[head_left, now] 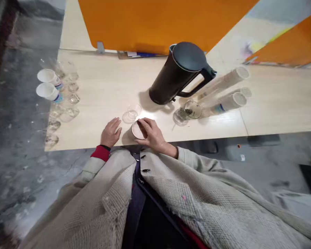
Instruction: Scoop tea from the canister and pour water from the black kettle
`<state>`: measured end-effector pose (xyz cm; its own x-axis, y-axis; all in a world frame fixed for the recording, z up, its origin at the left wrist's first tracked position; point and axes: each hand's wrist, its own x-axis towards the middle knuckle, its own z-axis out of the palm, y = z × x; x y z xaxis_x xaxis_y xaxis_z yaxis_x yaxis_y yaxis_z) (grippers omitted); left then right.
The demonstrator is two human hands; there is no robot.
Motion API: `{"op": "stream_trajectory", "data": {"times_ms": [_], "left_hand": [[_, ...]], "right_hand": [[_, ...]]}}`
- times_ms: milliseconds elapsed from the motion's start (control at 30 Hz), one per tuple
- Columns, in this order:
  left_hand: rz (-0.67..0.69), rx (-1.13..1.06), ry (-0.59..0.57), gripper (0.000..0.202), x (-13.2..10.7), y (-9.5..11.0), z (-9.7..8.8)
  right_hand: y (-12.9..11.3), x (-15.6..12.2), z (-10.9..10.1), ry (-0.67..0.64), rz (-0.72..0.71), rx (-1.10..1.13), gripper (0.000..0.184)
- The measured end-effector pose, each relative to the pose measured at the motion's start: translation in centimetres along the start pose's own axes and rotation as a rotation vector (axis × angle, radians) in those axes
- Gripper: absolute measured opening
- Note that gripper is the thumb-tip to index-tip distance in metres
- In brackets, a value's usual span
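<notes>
Head view, single frame. I log a pale wood-grain table (106, 86) running across the frame, its near edge just ahead of the person's torso. Beyond the edge the floor (20, 145) is grey, mottled concrete. An orange partition (150, 20) stands along the table's far side; a second orange panel (292, 45) sits at far right.

Right hand (151, 133): fingers curled over the rim of a small paper cup (137, 130) standing upright near the table's front edge, grasping it from the side and top. Left hand (111, 133): resting flat on the table just beside the cup, fingers relaxed and holding nothing. I cannot tell whether it touches the cup.

Just behind the cup, a clear plastic cup (131, 113). Further back, a dark kettle (178, 72) with lid closed, handle toward the right. Beside it another clear cup (189, 110) and sleeves of stacked paper cups (228, 86) lying on their sides.

At left edge: two white paper cups (48, 84) and a cluster of clear cups (66, 103). Beige coat sleeves (197, 166) fill the lower frame.
</notes>
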<state>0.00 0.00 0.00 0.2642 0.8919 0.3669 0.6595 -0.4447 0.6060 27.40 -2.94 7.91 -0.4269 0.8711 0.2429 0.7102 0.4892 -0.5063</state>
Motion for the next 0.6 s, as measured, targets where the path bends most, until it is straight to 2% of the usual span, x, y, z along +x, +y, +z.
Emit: {"op": "stream_trajectory", "data": {"times_ms": [167,300,400,467,600], "left_hand": [[-0.006,-0.099,-0.059,0.053,-1.7,1.1,-0.4],[0.035,-0.233,-0.176,0.086,-2.4,2.6,-0.6],[0.018,-0.282,-0.203,0.107,-2.2,3.8,0.2],[0.003,-0.297,-0.19,0.109,-1.8,4.4,1.1],[-0.026,-0.305,-0.138,0.093,-1.1,4.7,3.0]], "right_hand": [[-0.3,0.3,1.1,-0.051,0.01,-0.01,0.095],[-0.9,0.5,1.0,-0.062,0.021,-0.015,0.103],[-1.2,0.7,1.1,-0.072,0.017,-0.019,0.108],[-1.2,0.9,1.4,-0.069,0.026,-0.026,0.106],[-0.9,1.4,2.6,-0.051,0.043,-0.03,0.099]]}}
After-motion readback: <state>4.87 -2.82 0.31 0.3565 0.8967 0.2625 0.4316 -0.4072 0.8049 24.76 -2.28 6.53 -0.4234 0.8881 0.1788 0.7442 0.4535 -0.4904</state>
